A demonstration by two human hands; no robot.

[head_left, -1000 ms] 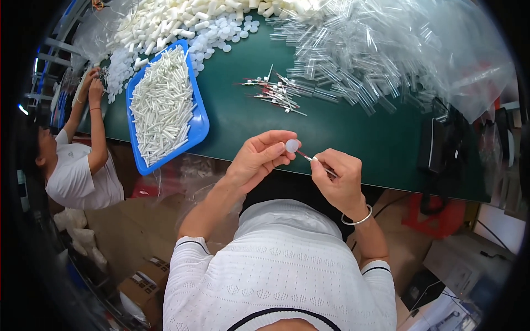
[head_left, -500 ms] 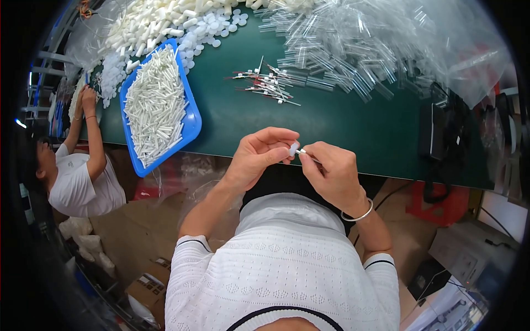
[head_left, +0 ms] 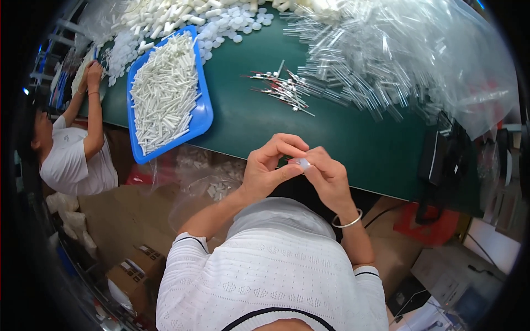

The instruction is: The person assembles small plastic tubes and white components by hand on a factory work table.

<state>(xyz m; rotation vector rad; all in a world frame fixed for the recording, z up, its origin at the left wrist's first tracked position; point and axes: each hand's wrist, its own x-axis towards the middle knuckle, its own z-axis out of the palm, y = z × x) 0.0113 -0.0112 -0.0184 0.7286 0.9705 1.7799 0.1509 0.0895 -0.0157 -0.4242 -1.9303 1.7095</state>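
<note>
Close together in front of my body, just off the table's near edge, my left hand [head_left: 269, 165] and my right hand [head_left: 328, 175] meet fingertip to fingertip. Between them is a small, translucent white plastic cap [head_left: 304, 164], pinched by both thumbs and forefingers. Something thin and reddish shows beside it at the left fingers, too small to name. Beyond my hands lies a loose pile of thin rods [head_left: 287, 91] with white collars and red ends. To its left, a blue tray [head_left: 205, 113] holds many short white tubes [head_left: 163, 96].
Clear plastic tubes [head_left: 359, 71] and a plastic bag [head_left: 469, 71] cover the green table's [head_left: 243, 129] far right. Milky discs [head_left: 237, 25] and white cylindrical pieces [head_left: 160, 19] are heaped at the back. A co-worker [head_left: 77, 143] works at the left. A black device [head_left: 432, 157] stands at right.
My right hand has closed in on my left, and the cap now sits between both hands' fingertips. The white-tipped rod seen in my right fingers is hidden. The whole view has shifted slightly.
</note>
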